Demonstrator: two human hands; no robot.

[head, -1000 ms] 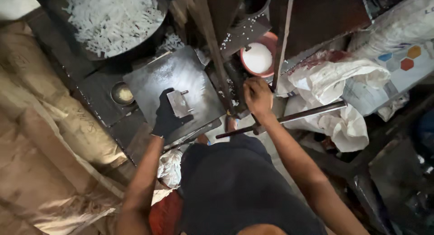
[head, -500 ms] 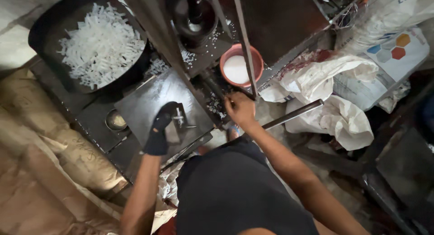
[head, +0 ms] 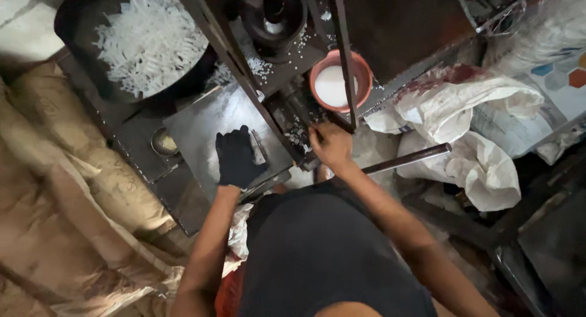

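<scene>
Gloved left hand (head: pixel 237 158) flat on metal plate (head: pixel 201 125), bare right hand (head: pixel 329 145) gripping machine part (head: pixel 299 118), pink bowl (head: pixel 361 70) beyond, steel frame bar (head: pixel 342 54) between.

One head-worn view only, looking steeply down from above the metal plate (head: pixel 207 125), fairly close; machine frame (head: pixel 256 97) just beyond it, sacks left of it.

small workshop | metal press frame (head: pixel 244 61) | sacks (head: pixel 488 140) | pan of white strips (head: pixel 146 42)
</scene>
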